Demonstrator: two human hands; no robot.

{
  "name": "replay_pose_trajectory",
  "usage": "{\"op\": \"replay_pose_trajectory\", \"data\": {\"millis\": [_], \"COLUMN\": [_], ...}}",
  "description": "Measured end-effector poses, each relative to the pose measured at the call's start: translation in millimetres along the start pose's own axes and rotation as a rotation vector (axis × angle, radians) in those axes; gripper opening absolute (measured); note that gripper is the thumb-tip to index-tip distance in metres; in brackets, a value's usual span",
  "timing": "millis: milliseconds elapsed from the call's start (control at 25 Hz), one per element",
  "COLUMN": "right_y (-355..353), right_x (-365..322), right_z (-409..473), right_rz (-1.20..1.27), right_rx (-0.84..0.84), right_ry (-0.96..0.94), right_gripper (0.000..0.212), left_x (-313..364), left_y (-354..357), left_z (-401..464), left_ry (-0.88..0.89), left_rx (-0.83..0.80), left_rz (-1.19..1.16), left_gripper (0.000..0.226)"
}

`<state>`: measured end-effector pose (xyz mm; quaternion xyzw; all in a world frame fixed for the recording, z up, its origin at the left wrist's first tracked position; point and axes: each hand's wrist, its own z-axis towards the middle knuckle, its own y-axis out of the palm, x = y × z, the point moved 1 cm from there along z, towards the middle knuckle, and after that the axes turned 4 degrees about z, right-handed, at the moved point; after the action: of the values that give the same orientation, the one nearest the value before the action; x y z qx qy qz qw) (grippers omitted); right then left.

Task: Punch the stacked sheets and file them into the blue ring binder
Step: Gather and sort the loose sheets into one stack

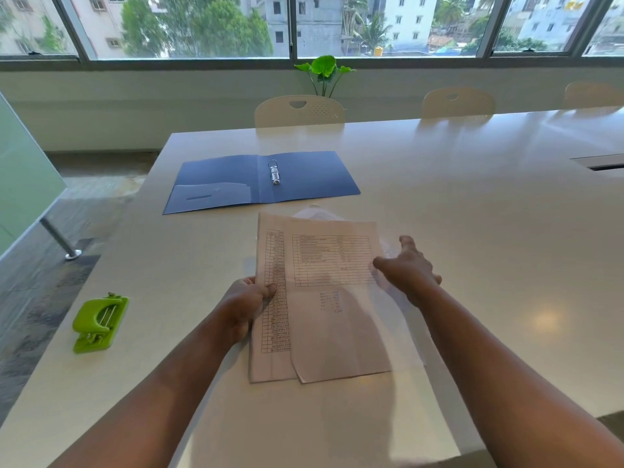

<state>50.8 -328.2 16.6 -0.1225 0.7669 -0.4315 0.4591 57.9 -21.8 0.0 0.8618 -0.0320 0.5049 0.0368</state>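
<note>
Sheets (324,298): loose stack of white printed pages bearing ruled tables, lying near the front middle of the table (472,231). Not squared: top sheet shifted right and slightly rotated against the sheet beneath, with further page edges showing at the far and right sides. Number of sheets not determinable.

Left hand (244,307): grasping the stack's left edge, thumb on top, fingers curled under. Right hand (410,266): released, fingers extended and spread, at the stack's right edge; contact with the paper not determinable due to blur.

Binder (261,180): blue, lying open and flat just beyond the sheets, not touching them. Ring mechanism (274,172) on the right cover beside the spine; ring state not determinable. Clear pocket on the left inner cover.

Punch (100,321): green, 2-hole type, near the table's left edge, well apart from the sheets, left of the left forearm.

Surroundings: 3 pale chairs (300,111) along the far side, a green plant (324,72) behind the nearest chair, windows (304,25) beyond. Nothing lying between sheets and binder, nor between sheets and punch.

Orientation: stack's long axis running from near edge to far edge, leaning slightly, text upright to the wearer. Binder's long axis running left to right, spine pointing away from the wearer, slightly skewed.
</note>
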Motion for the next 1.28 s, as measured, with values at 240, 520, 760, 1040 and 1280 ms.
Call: {"op": "replay_pose_trajectory", "data": {"millis": [240,520,760,1040,1280], "right_y": [3,20,35,40,11], "right_x": [6,-9,-20,-22,-32], "right_z": [-6,-20,-30,-33,-29], "right_rz": [0.164,0.455,0.486,0.522,1.022], "right_rx": [0.012,0.049,0.010,0.005,-0.516], "right_ry": [-0.095,-0.250,-0.288,-0.233,-0.183], "right_gripper": [0.060,0.035,0.032,0.058,0.059], "left_x": [-2,-6,-8,-11,17], "left_y": [-2,-1,1,-1,-16], "left_z": [3,4,5,8,-10], "left_ry": [0.002,0.049,0.049,0.075,0.215], "left_rx": [-0.010,0.000,-0.003,0.029,-0.004], "left_rz": [-0.025,-0.038,-0.083,-0.054,-0.063], "left_gripper": [0.019,0.023,0.028,0.029,0.023]}}
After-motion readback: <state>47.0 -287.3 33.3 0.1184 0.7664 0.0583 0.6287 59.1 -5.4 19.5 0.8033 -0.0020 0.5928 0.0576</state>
